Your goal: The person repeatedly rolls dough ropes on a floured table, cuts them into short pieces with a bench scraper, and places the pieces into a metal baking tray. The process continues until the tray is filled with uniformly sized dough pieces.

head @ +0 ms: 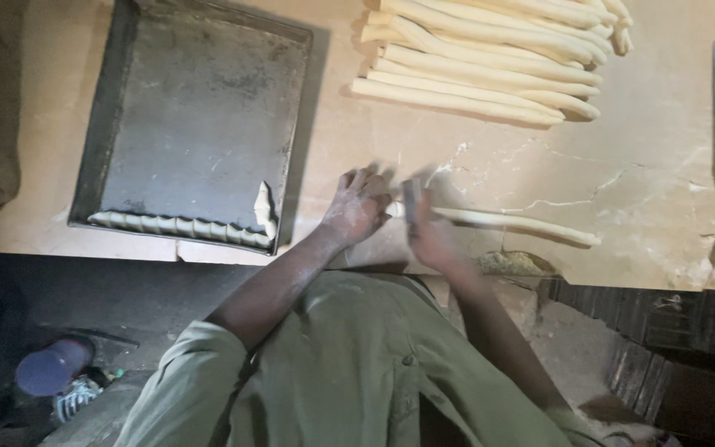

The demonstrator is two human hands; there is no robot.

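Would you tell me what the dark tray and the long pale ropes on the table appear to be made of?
The tray looks like bare metal, dull grey with worn, scuffed patches. The ropes look like raw dough: pale cream, matte, soft and slightly uneven where rolled.

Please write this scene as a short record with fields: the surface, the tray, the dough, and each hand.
surface: pale, flour-dusted worktable
tray: dark rectangular metal baking tray, left of the hands
in tray: row of small cut dough pieces along its near edge
pile: long pale dough ropes stacked at the far side
single rope: one long dough rope lying by the hands
left hand: on the table at the rope's end
right hand: blurred, holds a small dark blade
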